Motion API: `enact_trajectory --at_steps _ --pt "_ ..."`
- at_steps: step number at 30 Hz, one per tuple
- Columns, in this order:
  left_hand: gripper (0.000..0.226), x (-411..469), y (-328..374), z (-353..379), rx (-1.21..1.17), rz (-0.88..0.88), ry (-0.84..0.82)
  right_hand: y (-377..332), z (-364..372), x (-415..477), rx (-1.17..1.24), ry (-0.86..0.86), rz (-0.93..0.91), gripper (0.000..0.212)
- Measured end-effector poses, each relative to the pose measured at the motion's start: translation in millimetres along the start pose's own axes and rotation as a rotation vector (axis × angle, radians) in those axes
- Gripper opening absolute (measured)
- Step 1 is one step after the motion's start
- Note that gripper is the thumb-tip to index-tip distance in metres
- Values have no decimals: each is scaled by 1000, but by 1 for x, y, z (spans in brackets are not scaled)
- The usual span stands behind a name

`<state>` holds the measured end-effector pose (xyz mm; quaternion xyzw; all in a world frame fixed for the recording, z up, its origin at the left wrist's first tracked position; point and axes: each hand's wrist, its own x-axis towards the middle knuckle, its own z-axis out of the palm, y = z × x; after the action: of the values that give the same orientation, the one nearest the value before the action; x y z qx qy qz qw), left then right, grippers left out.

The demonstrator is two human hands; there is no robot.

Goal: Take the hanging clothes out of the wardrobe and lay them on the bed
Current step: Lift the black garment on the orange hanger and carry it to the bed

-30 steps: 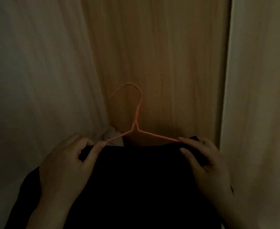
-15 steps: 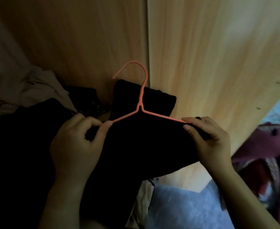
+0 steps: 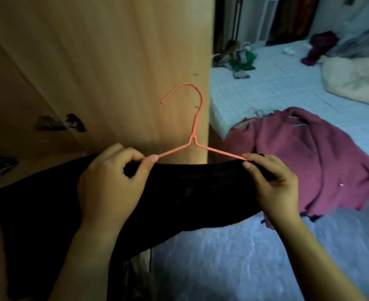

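Note:
A black garment point(image 3: 192, 187) hangs on an orange wire hanger point(image 3: 195, 129), held out in front of me. My left hand point(image 3: 111, 185) grips the garment's left shoulder and the hanger's left arm. My right hand point(image 3: 272, 183) pinches the right shoulder and the hanger's right arm. Behind the hanger stands the wooden wardrobe door point(image 3: 114, 61). The bed point(image 3: 288, 88), with a pale blue checked sheet, lies to the right. The garment's lower part drops out of sight at the lower left.
A maroon garment point(image 3: 309, 161) lies on the bed's near corner with hanger hooks showing at its top. Farther back lie a green cloth bundle point(image 3: 242, 57), a dark red garment point(image 3: 318, 48) and a cream blanket point(image 3: 357, 77). A metal handle point(image 3: 59, 123) sits on the wardrobe door.
My view has swung right, away from the wardrobe's inside, and the bed has come into view. Both hands keep the same hold on the black garment and hanger.

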<state>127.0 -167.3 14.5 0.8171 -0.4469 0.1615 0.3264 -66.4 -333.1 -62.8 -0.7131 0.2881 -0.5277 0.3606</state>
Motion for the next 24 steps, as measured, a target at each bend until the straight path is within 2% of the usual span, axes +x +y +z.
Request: enact_trajectory --at_steps 5,9,15,19,24 --pt "32 2 85 75 -118 50 -119 52 -96 -4 -52 130 107 30" --pt "28 -8 148 146 -349 60 -219 80 -185 8 -163 176 121 27" --pt "27 -12 249 216 -448 118 -286 114 -297 30 -328 253 103 25" --pt "24 12 291 247 -500 110 -301 136 -339 73 -357 253 71 21" --pt "23 67 322 292 -536 108 -280 172 -354 149 -332 245 36 21"
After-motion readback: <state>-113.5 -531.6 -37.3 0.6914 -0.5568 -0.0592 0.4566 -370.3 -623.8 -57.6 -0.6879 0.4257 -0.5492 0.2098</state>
